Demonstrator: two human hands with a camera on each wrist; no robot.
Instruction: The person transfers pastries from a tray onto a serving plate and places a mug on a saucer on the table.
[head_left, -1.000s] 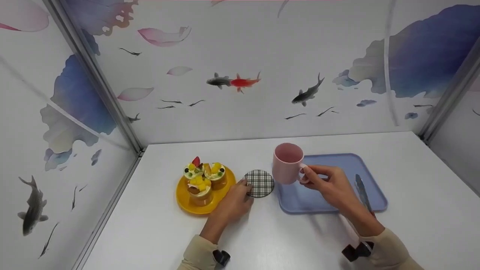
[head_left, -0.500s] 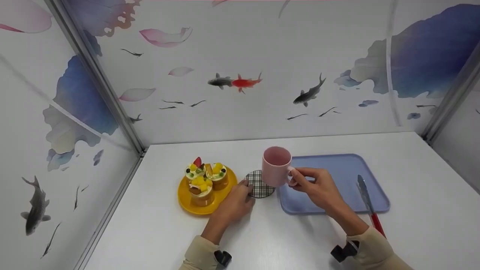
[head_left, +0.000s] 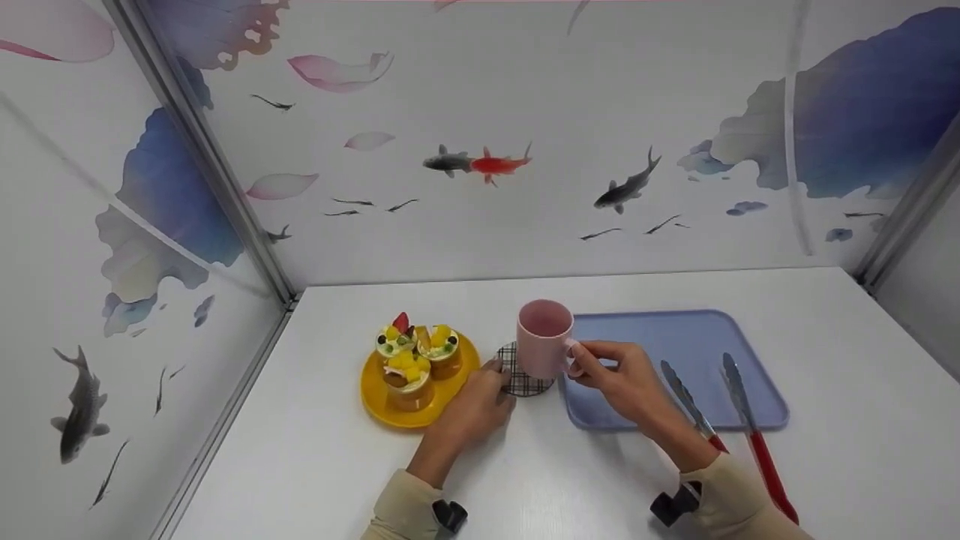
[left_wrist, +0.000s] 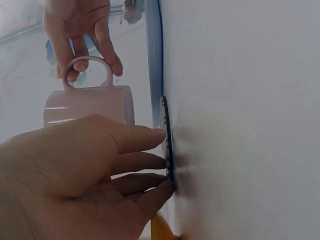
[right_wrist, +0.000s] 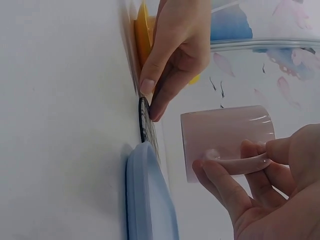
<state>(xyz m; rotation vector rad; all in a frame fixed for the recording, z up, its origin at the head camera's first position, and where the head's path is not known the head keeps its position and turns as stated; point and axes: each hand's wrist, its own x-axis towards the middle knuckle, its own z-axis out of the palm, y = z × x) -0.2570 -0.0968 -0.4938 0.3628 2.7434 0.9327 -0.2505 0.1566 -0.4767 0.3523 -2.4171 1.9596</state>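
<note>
My right hand [head_left: 622, 382] pinches the handle of a pink mug [head_left: 541, 352], which is upright with its mouth up. In the right wrist view a gap separates the mug's base [right_wrist: 186, 145] from the round plaid coaster [head_left: 529, 387]. From the head, the mug overlaps the coaster, covering part of it. The coaster lies flat on the white table, left of the blue tray [head_left: 637, 330]. At its left edge my left hand [head_left: 476, 405] holds it between thumb and fingertips. The left wrist view shows those fingers [left_wrist: 137, 161] along the thin coaster.
A yellow plate [head_left: 375, 409] with three fruit-topped dessert cups [head_left: 409, 382] stands just left of my left hand. Tongs with red handles [head_left: 766, 469] lie across the tray's right part, partly under my right forearm. A patterned wall rises behind the table.
My right hand has carried the mug left and slightly nearer, from over the tray's left edge to over the coaster, uncovering more of the tongs. My left hand has stayed at the coaster.
</note>
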